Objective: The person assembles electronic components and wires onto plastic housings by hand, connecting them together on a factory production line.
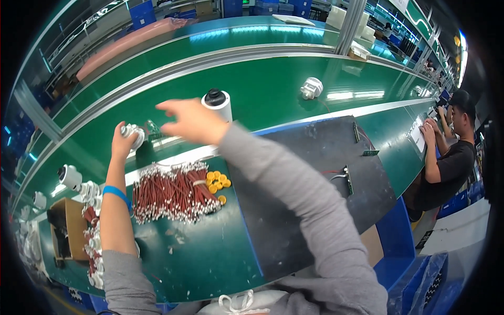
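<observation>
My left hand (pixel 122 143) is closed around a round white plastic housing (pixel 137 137) above the near edge of the conveyor belt. Just to its right is a small green circuit board (pixel 153 129); whether it is attached to the housing I cannot tell. My right hand (pixel 194 122) reaches across toward the board, a little blurred, with its fingers apart and nothing visible in them. Behind the right wrist a white cylinder with a black top (pixel 223 107) stands upright on the green belt (pixel 262 84), partly hidden by that hand.
Red wires with white connectors (pixel 170 197) lie bundled beside several yellow round caps (pixel 216 182). A black mat (pixel 294 210) carries small circuit boards (pixel 348 180). A white part (pixel 311 88) sits on the belt. A cardboard box (pixel 73 226) stands left; a co-worker (pixel 446 163) works at right.
</observation>
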### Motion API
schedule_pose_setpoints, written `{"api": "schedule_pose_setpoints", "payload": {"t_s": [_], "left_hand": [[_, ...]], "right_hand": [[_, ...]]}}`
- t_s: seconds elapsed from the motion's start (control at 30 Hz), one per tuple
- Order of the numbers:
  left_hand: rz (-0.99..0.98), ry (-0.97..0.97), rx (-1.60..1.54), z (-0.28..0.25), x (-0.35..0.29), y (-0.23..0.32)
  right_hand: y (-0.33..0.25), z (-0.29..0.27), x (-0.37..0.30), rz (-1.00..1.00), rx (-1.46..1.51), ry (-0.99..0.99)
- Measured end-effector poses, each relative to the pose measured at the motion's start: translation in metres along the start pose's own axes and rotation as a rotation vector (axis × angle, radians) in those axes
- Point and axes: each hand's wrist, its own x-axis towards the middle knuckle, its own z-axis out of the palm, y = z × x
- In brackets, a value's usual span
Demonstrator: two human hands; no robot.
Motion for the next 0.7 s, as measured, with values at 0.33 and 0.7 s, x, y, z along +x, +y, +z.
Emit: {"api": "schedule_pose_setpoints", "payload": {"t_s": [0.33, 0.7], "left_hand": [[-0.236, 0.153, 0.339, 0.037, 0.049, 0.007], [0.513, -0.239, -0.363, -0.049, -0.162, 0.252]], "right_hand": [[0.347, -0.22, -0.049, 1.156, -0.677, 0.393], [0.08, -0.214, -0.082, 0.712, 0.367, 0.369]]}}
